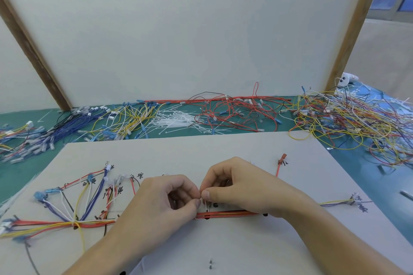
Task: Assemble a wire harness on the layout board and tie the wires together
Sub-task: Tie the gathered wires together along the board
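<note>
A pale layout board (223, 245) with handwritten marks lies in front of me. A harness of red, yellow, blue and white wires (225, 214) runs across it, fanning out to blue connectors at the left. One white tie binds the bundle at the left junction (74, 223). My left hand (161, 201) and my right hand (241, 187) meet above the middle of the bundle. Thumbs and forefingers of both pinch a thin white cable tie (205, 204) that stands just above the red wires. A red wire with a terminal (282, 159) branches up to the right.
Behind the board, on the green mat, lie heaps of blue wires (64, 127), yellow wires (131, 118), loose white cable ties (176, 121), red wires (234, 114) and a large mixed tangle (353, 123) at the right. A white upright panel (190, 29) with wooden posts closes the back.
</note>
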Action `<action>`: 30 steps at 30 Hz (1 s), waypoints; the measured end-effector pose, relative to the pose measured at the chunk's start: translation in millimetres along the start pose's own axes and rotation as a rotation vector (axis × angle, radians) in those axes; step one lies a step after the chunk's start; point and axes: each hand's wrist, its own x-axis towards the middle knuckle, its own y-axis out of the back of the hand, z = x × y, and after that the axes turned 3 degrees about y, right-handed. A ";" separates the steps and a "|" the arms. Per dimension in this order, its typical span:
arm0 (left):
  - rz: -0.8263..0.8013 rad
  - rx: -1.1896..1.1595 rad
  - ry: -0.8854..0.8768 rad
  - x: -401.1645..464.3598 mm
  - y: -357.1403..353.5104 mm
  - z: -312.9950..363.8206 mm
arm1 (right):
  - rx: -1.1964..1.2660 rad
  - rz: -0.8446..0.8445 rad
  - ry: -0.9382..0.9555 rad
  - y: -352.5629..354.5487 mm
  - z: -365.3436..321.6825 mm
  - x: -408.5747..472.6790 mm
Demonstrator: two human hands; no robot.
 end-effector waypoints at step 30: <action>0.006 -0.049 0.058 -1.5 1.6 4.8 | -0.048 0.018 -0.014 -3.5 -2.1 -0.2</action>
